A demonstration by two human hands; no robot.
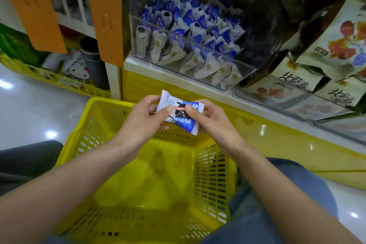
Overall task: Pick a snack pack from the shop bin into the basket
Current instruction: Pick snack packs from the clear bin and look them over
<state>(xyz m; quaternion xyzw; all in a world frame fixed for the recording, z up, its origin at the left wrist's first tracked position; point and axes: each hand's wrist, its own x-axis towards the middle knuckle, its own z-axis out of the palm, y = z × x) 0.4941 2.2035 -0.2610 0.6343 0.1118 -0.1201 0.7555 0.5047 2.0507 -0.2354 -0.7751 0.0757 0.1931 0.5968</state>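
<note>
The snack pack [179, 113] hung just above the far rim of the basket [213, 174], pinched between both hands. The left hand [142, 121] gripped its left part with the thumb on the printed face, and the right hand [208, 119] gripped its right part the same way. It looked light, soft and crinkly, a slick film wrapper round something likely breakable. The flat crimped ends or a gentle pinch across the middle seemed the safest holds. Its long axis ran slantwise, from the end farther beyond the basket's rim down toward the basket's right wall, face up. Beyond and above the basket stood the shop bin [150, 25], full of like packs.
</note>
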